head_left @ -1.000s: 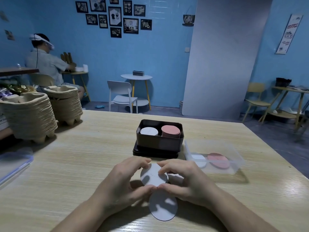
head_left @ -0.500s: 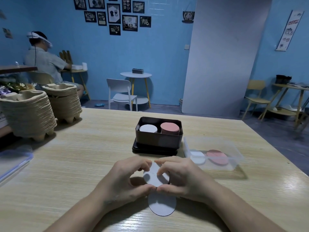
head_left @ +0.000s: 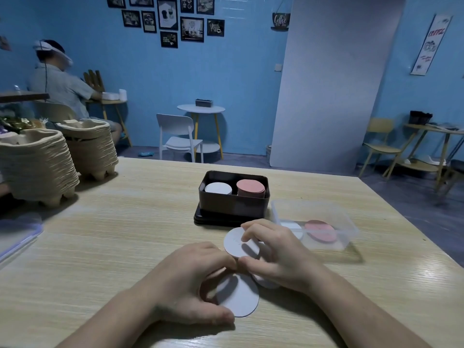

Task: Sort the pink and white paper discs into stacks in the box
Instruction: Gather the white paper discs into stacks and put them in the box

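Both hands are at the near centre of the surface (head_left: 125, 234). The right hand (head_left: 278, 257) pinches a raised disc (head_left: 237, 244), white, with the forefinger on its top face and the thumb at its lower edge. The disc is tilted up off the surface, just in front of the box (head_left: 233, 209).

The left hand (head_left: 190, 280) has curled fingers gripping a flat disc (head_left: 241, 297), also white. Its fingers are over the disc's left part and its thumb is at the near rim. This disc lies on the surface, below the raised one and near it. A third disc (head_left: 266, 282), white, shows only as an edge under the right palm. Cannot tell if it touches the flat disc.

The box is black and open, and sits on a black lid (head_left: 213, 220) mid-surface. Inside it are a white stack (head_left: 218, 189) on the left and a pink stack (head_left: 250, 188) on the right, side by side, with the pink one a bit taller.

A clear tub (head_left: 351, 232) sits just right of the box, by the right hand. It holds a white disc (head_left: 295, 228), partly hidden by the fingers, and a pink disc (head_left: 320, 231).

Two piles of pulp trays (head_left: 35, 169) stand at the far left of the surface. In the background a person (head_left: 57, 84) is seated at left, and there is a white chair (head_left: 179, 136).
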`<action>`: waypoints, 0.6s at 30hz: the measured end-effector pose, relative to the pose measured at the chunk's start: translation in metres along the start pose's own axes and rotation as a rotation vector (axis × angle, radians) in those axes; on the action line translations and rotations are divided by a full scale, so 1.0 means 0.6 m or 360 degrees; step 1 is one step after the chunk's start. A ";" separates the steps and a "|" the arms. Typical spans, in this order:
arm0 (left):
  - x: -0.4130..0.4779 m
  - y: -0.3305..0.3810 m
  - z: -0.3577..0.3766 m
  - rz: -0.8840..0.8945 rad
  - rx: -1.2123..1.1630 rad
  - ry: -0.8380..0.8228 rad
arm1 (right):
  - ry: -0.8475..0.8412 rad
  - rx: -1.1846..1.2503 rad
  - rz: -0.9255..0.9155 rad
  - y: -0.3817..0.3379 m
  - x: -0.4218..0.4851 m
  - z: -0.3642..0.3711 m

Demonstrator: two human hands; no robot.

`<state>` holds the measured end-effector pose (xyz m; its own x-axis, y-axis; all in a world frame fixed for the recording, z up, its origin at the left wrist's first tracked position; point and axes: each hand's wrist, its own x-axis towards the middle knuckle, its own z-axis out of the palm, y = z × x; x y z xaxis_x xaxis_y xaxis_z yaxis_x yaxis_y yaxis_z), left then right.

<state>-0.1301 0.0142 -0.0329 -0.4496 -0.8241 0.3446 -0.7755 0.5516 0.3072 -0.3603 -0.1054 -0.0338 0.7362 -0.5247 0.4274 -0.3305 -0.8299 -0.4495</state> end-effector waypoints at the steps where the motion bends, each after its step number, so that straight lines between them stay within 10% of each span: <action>1: 0.001 0.000 -0.001 -0.0008 -0.0024 0.0001 | -0.0007 0.0000 0.0015 0.000 0.000 0.000; 18: -0.025 -0.036 -0.010 -0.0145 -0.0174 0.0507 | -0.0157 -0.0137 0.0010 -0.008 -0.004 -0.007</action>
<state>-0.1040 0.0153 -0.0396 -0.2061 -0.7985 0.5657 -0.7463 0.5022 0.4369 -0.3631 -0.1009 -0.0296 0.7871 -0.5121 0.3438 -0.3815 -0.8422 -0.3809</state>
